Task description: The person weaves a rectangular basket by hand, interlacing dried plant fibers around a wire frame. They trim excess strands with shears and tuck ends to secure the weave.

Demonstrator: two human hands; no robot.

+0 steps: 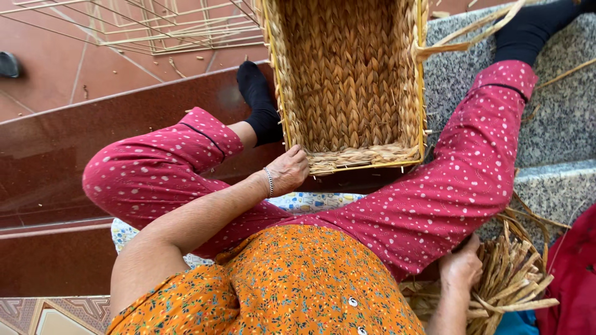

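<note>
Reddish floor tiles [43, 68] fill the top left, and a dark polished step [56, 161] runs below them, while speckled grey stone steps [559, 118] take the right side. Thin wire frames [155, 25] lie on the tiles, cut off by the top edge, so their full shape cannot be made out. Between the person's legs, in red spotted trousers [447, 186], sits the big woven basket [347, 80], braided from pale straw on a yellow frame; its far end runs out of view at the top. The near rim rests just above the lap. On the right, down low, a bundle of dried reed strips [515, 279] lies on the stone beside the thigh, half hidden by the leg and cut by the lower edge. A red cloth [574, 273] shows at the far right, mostly out of frame. The left hand [288, 170], bracelet at the wrist, touches the basket's near left corner, fingers curled against the woven rim. The right hand [460, 267] reaches into the reed bundle; its fingers are buried among the strips, so I cannot tell whether they grip any.
</note>
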